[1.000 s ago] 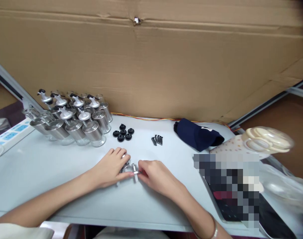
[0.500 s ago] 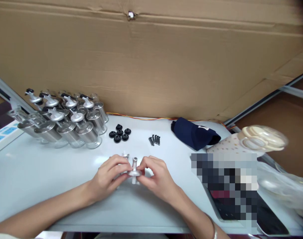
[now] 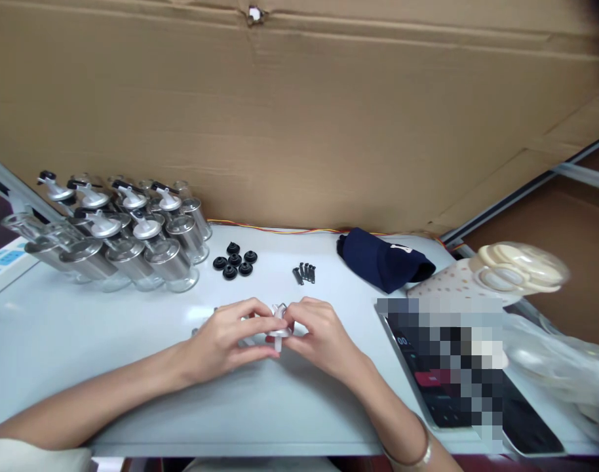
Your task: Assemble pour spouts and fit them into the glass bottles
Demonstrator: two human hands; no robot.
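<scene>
Near the desk's (image 3: 58, 341) front edge, a small metal fitting (image 3: 278, 328) is pinched between left hand (image 3: 225, 341) and right hand (image 3: 319, 337) — finished jars (image 3: 127, 236) are grouped at the far left corner, while loose black caps (image 3: 234, 259) and screws (image 3: 304, 273) remain unused.

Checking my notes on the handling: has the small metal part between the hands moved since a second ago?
Yes. The small metal part has come up off the table, toward the black screws.

the table (image 3: 83, 341) is pale grey-white, backed by plain brown cardboard (image 3: 299, 131). the jars (image 3: 132, 252) are clear glass with silver metal bands and lids; the caps (image 3: 234, 259) and screws (image 3: 304, 273) are black. the folded cloth (image 3: 383, 262) is navy blue, and a red, yellow and orange wire (image 3: 280, 230) runs behind it.
</scene>
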